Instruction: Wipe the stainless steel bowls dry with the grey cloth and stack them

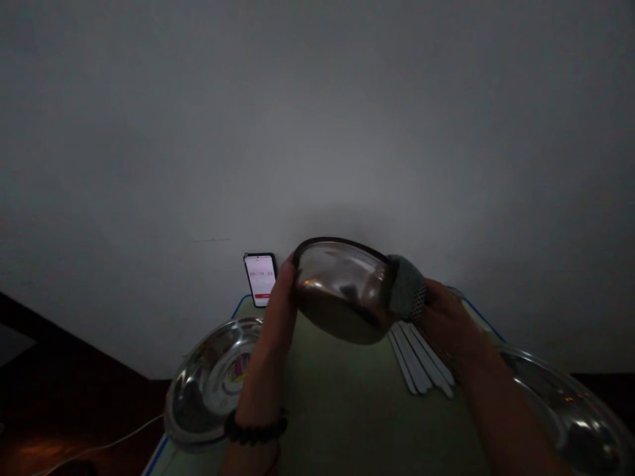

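A shiny metal bowl (342,291) is held up, tilted on its side, above the middle of the table. My left hand (282,294) grips its left edge, with the thumb near the rim. On the bowl's right side, a grey cloth (407,289) with a mesh-like patch is pressed against the rim by my right hand (440,309). Part of that hand's fingers is hidden behind the cloth. Below my right hand lie several flat, pale, knife-like utensils (419,363), partly covered.
A large metal basin (171,410) stands at the table's left, with a colourful label inside. Another metal basin (590,403) is at the right. A phone (260,277) showing a timer leans on the wall behind the greenish table (342,403). A white cable (124,436) runs at lower left.
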{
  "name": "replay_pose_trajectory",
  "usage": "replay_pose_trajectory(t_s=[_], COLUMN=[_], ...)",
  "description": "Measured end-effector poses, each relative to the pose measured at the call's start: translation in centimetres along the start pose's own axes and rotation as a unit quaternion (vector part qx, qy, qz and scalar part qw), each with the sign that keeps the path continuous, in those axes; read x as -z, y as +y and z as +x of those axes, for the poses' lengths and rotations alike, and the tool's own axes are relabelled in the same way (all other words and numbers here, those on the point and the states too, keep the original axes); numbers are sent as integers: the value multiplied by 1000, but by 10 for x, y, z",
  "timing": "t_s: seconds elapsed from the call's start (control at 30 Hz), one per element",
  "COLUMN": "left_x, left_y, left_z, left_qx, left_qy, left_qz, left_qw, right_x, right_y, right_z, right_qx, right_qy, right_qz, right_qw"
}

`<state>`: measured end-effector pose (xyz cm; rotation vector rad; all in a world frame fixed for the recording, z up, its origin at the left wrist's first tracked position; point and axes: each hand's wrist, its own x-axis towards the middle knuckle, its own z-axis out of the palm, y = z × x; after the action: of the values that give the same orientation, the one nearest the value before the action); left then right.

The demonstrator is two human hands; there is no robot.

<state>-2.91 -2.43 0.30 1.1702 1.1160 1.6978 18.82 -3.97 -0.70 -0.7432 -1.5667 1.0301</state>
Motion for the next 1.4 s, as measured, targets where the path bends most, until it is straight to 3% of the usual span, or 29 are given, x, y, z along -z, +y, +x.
replay_pose_trajectory(t_s=[0.13,0.23,0.37,0.43,0.57,0.63,0.73,0.87,1.0,1.1,1.2,1.3,1.4], left_x=[18,24,20,15,0,-6,-11,-9,-9,-13,-15,-20,-27], left_y=[1,4,7,8,14,19,24,26,26,23,17,12,10], left_z=[4,4,1,-2,-9,-13,-18,-21,-22,-22,-18,-12,-8], left_qx=[43,57,12,-6,-6,-13,-29,-31,-46,-38,22,81,115], left_qy=[20,17,-15,-19,-23,-51,-79,-69,-49,-10,95,199,214], left_qz=[-17,10,154,192,190,205,209,185,135,107,47,-116,-265], left_qw=[999,998,988,981,982,977,974,980,989,993,994,970,933], right_x=[-12,-14,-3,0,-9,-20,-38,-57,-66,-61,-48,-41,-50], right_y=[8,9,7,4,-6,-11,-16,-15,-5,4,12,18,23], right_z=[8,16,17,12,4,3,3,1,3,10,16,19,18], right_qx=[-47,-21,56,110,180,178,190,227,287,280,218,165,195], right_qy=[67,143,221,164,-103,-129,-82,-28,57,123,200,230,237], right_qz=[112,51,-48,-114,-260,-291,-350,-418,-422,-368,-261,-167,-179], right_qw=[990,988,973,974,943,931,914,879,858,878,919,945,935])
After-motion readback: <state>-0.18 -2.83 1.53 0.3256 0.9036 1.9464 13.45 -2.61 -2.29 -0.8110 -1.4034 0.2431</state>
